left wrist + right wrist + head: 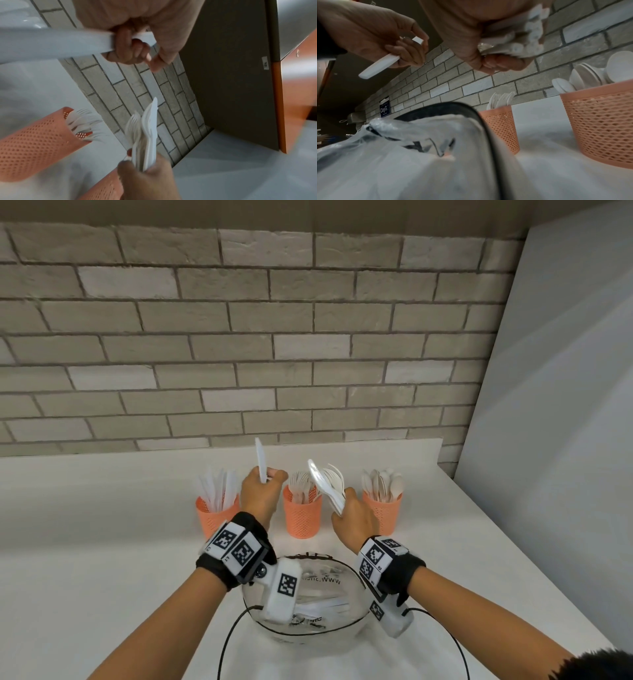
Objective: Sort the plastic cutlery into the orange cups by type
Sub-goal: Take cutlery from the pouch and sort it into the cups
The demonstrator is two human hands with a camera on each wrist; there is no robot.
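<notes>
Three orange mesh cups stand in a row on the white counter: the left cup holds knives, the middle cup forks, the right cup spoons. My left hand pinches one white plastic knife upright, between the left and middle cups. My right hand grips a bundle of mixed white cutlery, fanned out above the gap between the middle and right cups. The left wrist view shows the knife in my curled fingers and the bundle below.
A clear plastic bag with a dark rim and more white cutlery inside lies on the counter near me, under both wrists. A grey brick wall backs the counter, and a pale panel closes the right side.
</notes>
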